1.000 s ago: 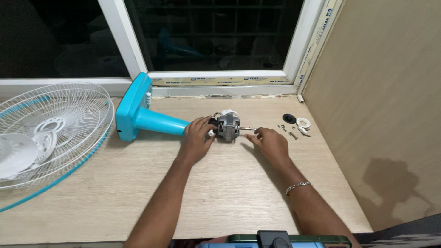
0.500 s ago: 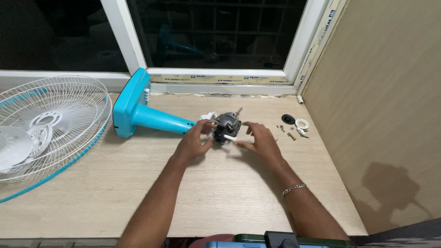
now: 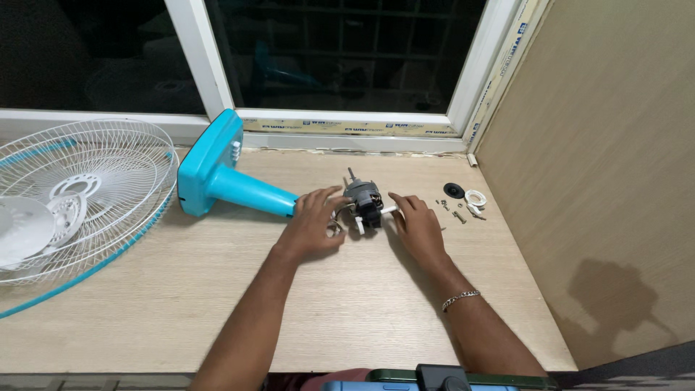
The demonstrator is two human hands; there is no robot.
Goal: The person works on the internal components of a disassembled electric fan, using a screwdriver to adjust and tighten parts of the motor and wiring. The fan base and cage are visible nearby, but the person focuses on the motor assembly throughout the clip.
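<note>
Spanning a corner, wooden tabletop [image 3: 217, 289] meets dark window [image 3: 340, 58].

Grey fan motor [image 3: 362, 198] lies tilted, shaft up, on turquoise stand's neck.

So the worktop [image 3: 217, 304] is a pale wood-grain board running right up to the window frame, with a matching panel closing it off on one side. The landmark here is the turquoise fan base [image 3: 217, 174], lying tipped on its side near the window edge. Past it, away from the panel, the white wire fan guards [image 3: 108, 181] rest flat, a white round piece [image 3: 22, 232] sitting inside them. On the other side of the base, at the tip of its neck, sits the small grey fan motor [image 3: 362, 199]. Further along that way, close to the panel, there's a black disc [image 3: 454, 190], a white ring [image 3: 475, 198] and a few loose screws [image 3: 452, 210].
</note>
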